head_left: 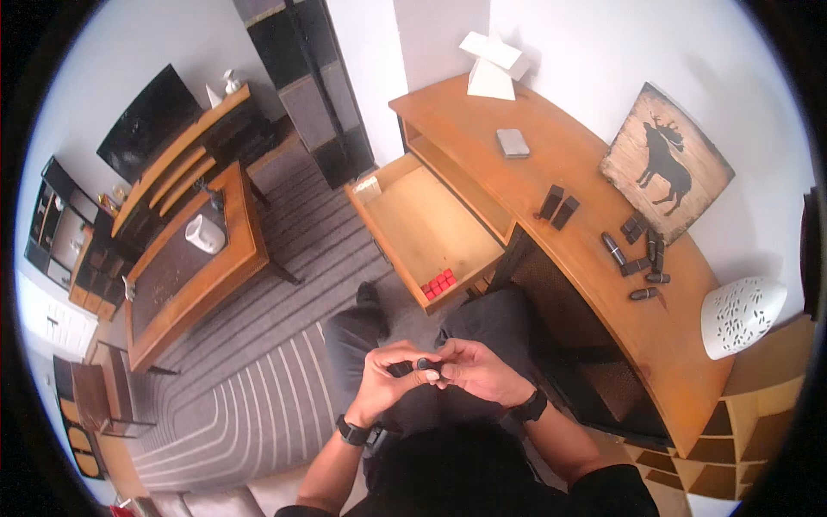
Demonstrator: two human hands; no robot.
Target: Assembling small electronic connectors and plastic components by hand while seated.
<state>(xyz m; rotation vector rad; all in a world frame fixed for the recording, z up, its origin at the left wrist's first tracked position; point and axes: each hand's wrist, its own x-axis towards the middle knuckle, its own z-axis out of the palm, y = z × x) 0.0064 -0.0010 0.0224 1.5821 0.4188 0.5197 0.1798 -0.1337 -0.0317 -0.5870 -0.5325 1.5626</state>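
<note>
Between both hands, in front of my lap, is a small black lipstick tube (424, 365), partly hidden by the fingers. My left hand (389, 372) pinches it from one side with thumb and forefinger. From the other side my right hand (479, 372) closes its fingertips on it. Just beyond my knees a wooden drawer (413, 215) is pulled out, with several small red blocks (438, 283) grouped in its near corner. To the right, several black lipstick tubes (613, 248) lie scattered on the curved wooden desk (594, 185).
Two dark upright boxes (564, 213) and a grey flat case (512, 143) rest on the desk. A moose picture (668, 164) leans on the wall, near a white perforated lamp (744, 317). A white sculpture (493, 67) stands at the far end. Leftward is a low table (185, 267).
</note>
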